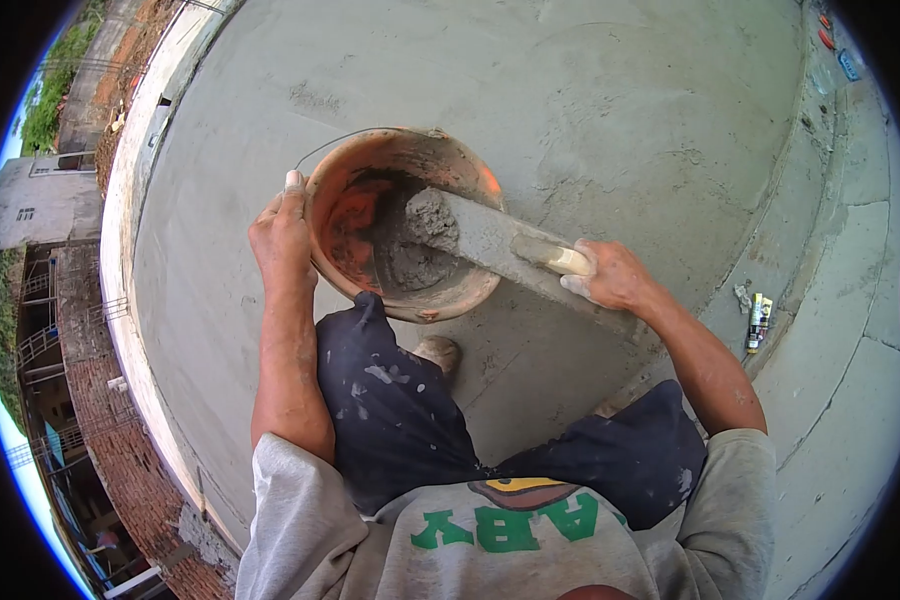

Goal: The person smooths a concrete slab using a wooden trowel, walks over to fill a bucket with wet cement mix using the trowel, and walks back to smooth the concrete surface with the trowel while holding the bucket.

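An orange bucket (pixel 490 185), smeared with grey mortar, is tilted in front of my knees. My left hand (pixel 282 232) grips its left rim, with the thumb up along the edge. In my right hand (pixel 610 275) is the pale handle of a long flat trowel (pixel 490 238). The blade reaches over the bucket's right rim, and a lump of wet mortar (pixel 431 219) sits on its far end inside the bucket. More mortar (pixel 415 268) lies at the bottom. A thin wire handle arcs above the bucket's upper left rim.
Grey cement floor (pixel 590 100) spreads around me. A tube-like packet (pixel 758 322) lies at the right near a ledge. Blue and red scraps are at the upper right. A pale edge (pixel 120 220) curves along the left, with brick walls and buildings beyond it.
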Motion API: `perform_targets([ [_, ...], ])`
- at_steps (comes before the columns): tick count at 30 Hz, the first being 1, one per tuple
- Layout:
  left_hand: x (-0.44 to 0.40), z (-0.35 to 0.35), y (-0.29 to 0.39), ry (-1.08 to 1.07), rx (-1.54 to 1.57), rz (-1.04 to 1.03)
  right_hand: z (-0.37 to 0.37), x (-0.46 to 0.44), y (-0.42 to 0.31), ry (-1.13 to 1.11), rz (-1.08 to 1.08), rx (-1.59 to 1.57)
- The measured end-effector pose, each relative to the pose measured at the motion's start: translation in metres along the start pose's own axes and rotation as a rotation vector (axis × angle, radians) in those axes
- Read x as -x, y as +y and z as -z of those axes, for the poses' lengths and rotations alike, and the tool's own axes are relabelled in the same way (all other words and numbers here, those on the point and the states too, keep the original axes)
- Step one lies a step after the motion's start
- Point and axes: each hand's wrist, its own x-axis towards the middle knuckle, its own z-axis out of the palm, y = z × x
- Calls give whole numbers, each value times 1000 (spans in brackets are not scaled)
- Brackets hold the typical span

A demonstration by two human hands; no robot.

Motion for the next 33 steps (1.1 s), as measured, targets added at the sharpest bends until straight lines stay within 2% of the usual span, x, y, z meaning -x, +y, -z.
perform_targets([
  [3,4,4,4,25,80,62,38,19,10,53,-43,-7],
  [9,3,3,6,93,158,69,83,58,40,243,-180,249],
  [12,5,-4,6,130,179,39,59,66,55,269,-148,638],
  [15,5,-4,9,122,147,80,43,64,73,352,23,784],
  [18,7,-3,8,136,151,71,43,59,78,476,-158,683],
  [21,6,-2,5,133,163,70,26,43,61,362,-228,433],
  [25,-4,0,3,132,176,99,-54,-2,38,201,-59,329],
  [27,-5,2,3,112,162,106,-88,-25,44,209,-50,337],
  [33,-11,-10,6,10,209,153,-48,-56,71,197,-193,393],
])
